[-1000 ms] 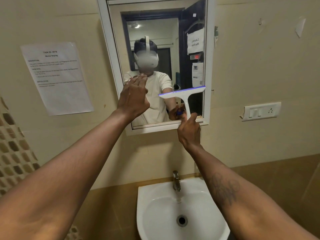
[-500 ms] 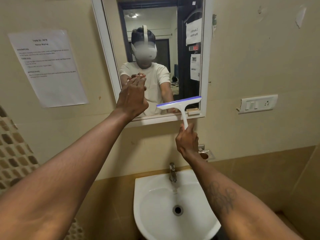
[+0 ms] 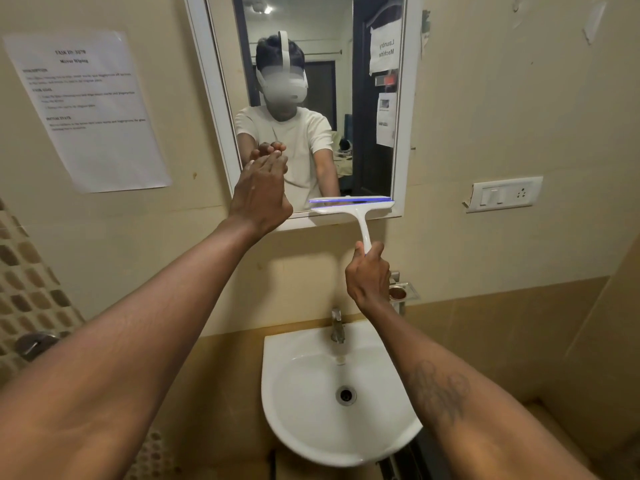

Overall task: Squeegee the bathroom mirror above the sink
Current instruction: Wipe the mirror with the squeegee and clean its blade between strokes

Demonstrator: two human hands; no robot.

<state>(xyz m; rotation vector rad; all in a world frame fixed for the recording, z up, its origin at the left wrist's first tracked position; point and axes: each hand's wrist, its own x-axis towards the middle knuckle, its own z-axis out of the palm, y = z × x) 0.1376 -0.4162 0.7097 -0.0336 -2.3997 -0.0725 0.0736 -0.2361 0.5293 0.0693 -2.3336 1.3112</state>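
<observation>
A white-framed mirror [image 3: 401, 98] hangs on the beige wall above a white sink [image 3: 294, 403]. My right hand [image 3: 369, 277] grips the handle of a white squeegee [image 3: 351, 206] with a blue blade. Its blade lies level across the mirror's bottom right edge, just above the lower frame. My left hand [image 3: 261, 195] reaches to the lower left part of the glass with straight fingers, the fingertips touching the mirror. The glass reflects a person in a white shirt wearing a headset.
A tap [image 3: 336, 329] stands at the back of the sink. A metal soap holder [image 3: 401, 292] sits on the wall behind my right hand. A switch plate [image 3: 504, 194] is right of the mirror, a printed paper sheet [image 3: 86, 109] left of it.
My right hand has drawn the squeegee down the right side of the glass to the bottom frame. My left hand stayed against the mirror.
</observation>
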